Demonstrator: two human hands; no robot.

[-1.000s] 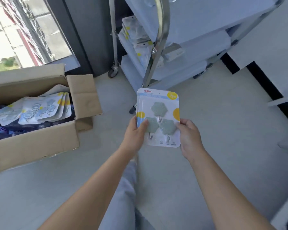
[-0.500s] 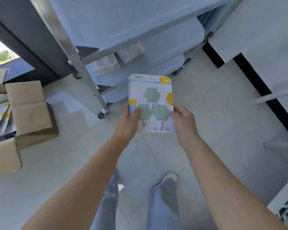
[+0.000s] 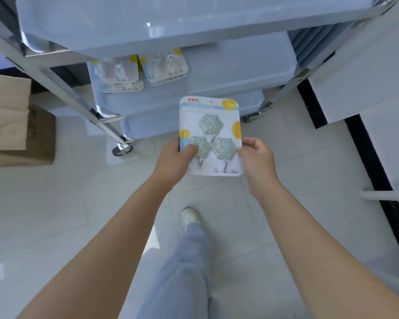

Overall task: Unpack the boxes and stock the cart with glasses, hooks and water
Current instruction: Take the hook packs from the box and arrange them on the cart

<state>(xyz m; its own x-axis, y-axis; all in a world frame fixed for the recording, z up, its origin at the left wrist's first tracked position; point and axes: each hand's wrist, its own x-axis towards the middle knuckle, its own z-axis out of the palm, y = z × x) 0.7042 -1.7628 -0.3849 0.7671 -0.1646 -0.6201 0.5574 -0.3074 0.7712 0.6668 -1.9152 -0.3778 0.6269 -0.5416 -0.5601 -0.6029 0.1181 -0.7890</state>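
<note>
A pack of hooks (image 3: 210, 137) is held by its two sides, pinched in the grip of the left hand (image 3: 174, 157) and the right hand (image 3: 256, 158). It is held up in front of the cart (image 3: 217, 72), where more hook packs (image 3: 139, 71) lie on the middle shelf. A cardboard box (image 3: 16, 120) is seen on the floor to the left.

Both bare arms reached forward, roughly parallel. Left hand (image 3: 173, 159) pinched hook pack (image 3: 213, 111) at left edge, thumb on front. Right hand (image 3: 256, 158) gripped right edge; fingers behind apparently curled, hidden.
</note>
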